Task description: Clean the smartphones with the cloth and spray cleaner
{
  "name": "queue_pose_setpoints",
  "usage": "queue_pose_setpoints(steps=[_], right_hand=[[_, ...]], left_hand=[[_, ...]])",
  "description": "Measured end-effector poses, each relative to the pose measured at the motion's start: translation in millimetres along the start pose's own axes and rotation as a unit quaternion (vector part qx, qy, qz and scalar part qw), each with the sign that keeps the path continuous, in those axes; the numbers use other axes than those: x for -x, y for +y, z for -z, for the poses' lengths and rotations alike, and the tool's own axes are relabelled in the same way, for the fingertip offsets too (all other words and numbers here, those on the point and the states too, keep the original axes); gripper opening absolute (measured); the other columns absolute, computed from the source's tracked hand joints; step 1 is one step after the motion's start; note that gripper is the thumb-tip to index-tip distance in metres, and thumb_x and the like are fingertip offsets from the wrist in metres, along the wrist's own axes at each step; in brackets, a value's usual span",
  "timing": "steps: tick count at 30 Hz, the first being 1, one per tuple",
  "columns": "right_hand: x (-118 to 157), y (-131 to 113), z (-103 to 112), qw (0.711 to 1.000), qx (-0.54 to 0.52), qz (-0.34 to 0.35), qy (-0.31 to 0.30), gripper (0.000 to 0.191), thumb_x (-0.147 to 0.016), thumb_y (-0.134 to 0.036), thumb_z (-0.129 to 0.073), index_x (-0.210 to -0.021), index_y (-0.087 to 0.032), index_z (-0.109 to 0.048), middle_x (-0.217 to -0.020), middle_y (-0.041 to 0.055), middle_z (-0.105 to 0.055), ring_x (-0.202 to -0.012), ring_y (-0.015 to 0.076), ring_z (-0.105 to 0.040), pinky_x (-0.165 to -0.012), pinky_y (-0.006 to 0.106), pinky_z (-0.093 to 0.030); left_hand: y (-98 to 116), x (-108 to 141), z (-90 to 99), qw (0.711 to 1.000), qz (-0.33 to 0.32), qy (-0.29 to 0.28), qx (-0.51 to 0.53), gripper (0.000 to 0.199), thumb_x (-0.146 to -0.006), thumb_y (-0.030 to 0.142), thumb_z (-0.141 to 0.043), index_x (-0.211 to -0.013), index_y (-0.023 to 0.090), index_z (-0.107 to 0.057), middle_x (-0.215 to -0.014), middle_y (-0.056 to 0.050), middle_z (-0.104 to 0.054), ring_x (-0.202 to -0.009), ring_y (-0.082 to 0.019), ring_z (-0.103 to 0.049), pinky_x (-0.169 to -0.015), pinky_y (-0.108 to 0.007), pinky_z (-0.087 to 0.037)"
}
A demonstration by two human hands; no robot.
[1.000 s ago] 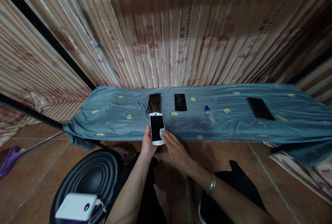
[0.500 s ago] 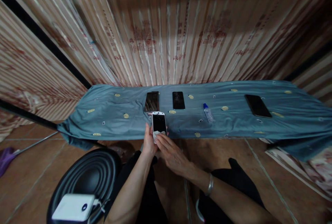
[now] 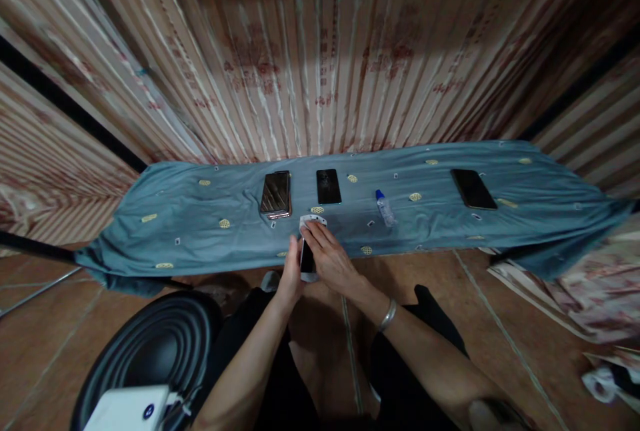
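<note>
My left hand (image 3: 290, 276) is closed around the left side of a white smartphone (image 3: 307, 261) with a dark screen, held just off the near edge of the cloth-covered bench. Pressed flat across the upper screen are the fingers of my right hand (image 3: 327, 254). The white tissue under them is almost wholly hidden now. Beyond the phone lie two stacked dark phones (image 3: 275, 194) and, to their right, a single black phone (image 3: 329, 186). A small clear bottle with a blue cap (image 3: 385, 208) rests farther right. Another black phone (image 3: 473, 189) lies toward the right end.
A blue-green patterned cloth (image 3: 240, 244) covers the narrow bench. Striped curtains (image 3: 280, 51) hang behind it, with dark poles (image 3: 75, 104) at the sides. On the floor at lower left, a black ringed round object (image 3: 145, 344) bears a white power bank (image 3: 130, 408) with a cable.
My right hand has slid from the phone's lower end up to its top, covering the tissue. The phone has come closer to me, and the whole view has shifted slightly.
</note>
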State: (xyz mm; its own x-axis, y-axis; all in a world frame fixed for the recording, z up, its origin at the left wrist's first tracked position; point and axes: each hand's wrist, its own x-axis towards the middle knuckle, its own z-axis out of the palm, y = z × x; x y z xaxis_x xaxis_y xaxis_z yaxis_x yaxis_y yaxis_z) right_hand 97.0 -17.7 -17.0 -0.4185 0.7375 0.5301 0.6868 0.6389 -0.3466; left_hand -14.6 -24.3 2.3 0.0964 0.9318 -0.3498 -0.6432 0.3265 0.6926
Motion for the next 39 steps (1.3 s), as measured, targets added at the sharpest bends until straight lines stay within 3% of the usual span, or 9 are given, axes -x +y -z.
queue_pose_setpoints(steps=[5, 13, 25, 31, 39], right_hand=[[-7, 6, 3, 1.000, 0.019, -0.013, 0.016, 0.058, -0.089, 0.000, -0.039, -0.147, 0.000, -0.042, -0.154, 0.0225, -0.042, -0.150, 0.0293, -0.028, -0.122, 0.048, -0.034], [-5, 20, 2, 0.998, 0.001, -0.057, 0.020, 0.064, -0.089, 0.001, -0.031, -0.153, -0.003, -0.034, -0.156, 0.0215, -0.040, -0.151, 0.0258, -0.027, -0.122, 0.051, -0.034], [0, 34, -8, 0.984, -0.078, -0.159, -0.009, 0.073, -0.089, -0.001, -0.034, -0.159, -0.013, -0.018, -0.160, 0.0167, -0.035, -0.149, 0.0253, -0.033, -0.122, 0.053, -0.032], [4, 31, -13, 0.983, -0.084, -0.159, -0.021, 0.067, -0.091, -0.005, -0.036, -0.157, -0.010, -0.025, -0.157, 0.0188, -0.040, -0.146, 0.0251, -0.038, -0.121, 0.049, -0.035], [13, 19, -13, 0.991, -0.061, -0.107, -0.041, 0.062, -0.090, -0.003, -0.036, -0.152, -0.006, -0.036, -0.148, 0.0232, -0.050, -0.139, 0.0288, -0.047, -0.115, 0.051, -0.043]], left_hand=[[-5, -3, 3.8, 0.999, -0.012, -0.016, -0.036, 0.052, -0.092, 0.054, -0.052, -0.120, 0.014, -0.072, -0.133, -0.012, -0.067, -0.143, -0.029, -0.044, -0.118, -0.042, -0.034], [-1, 2, 0.1, 0.997, -0.007, -0.058, -0.043, 0.056, -0.091, 0.060, -0.049, -0.120, 0.018, -0.072, -0.134, -0.011, -0.067, -0.140, -0.031, -0.047, -0.117, -0.043, -0.036], [14, 10, -11.3, 0.999, 0.046, 0.001, 0.028, 0.053, -0.098, 0.053, -0.040, -0.123, 0.016, -0.068, -0.104, -0.011, -0.078, -0.101, -0.027, -0.073, -0.091, -0.039, -0.056], [24, 12, -16.4, 0.996, 0.057, 0.046, 0.042, 0.057, -0.103, 0.045, -0.024, -0.118, 0.012, -0.069, -0.092, -0.011, -0.078, -0.096, -0.025, -0.074, -0.088, -0.037, -0.056], [27, 7, -7.0, 0.997, 0.028, 0.052, 0.046, 0.052, -0.101, 0.047, -0.034, -0.113, 0.011, -0.071, -0.100, -0.012, -0.078, -0.100, -0.027, -0.073, -0.093, -0.040, -0.055]])
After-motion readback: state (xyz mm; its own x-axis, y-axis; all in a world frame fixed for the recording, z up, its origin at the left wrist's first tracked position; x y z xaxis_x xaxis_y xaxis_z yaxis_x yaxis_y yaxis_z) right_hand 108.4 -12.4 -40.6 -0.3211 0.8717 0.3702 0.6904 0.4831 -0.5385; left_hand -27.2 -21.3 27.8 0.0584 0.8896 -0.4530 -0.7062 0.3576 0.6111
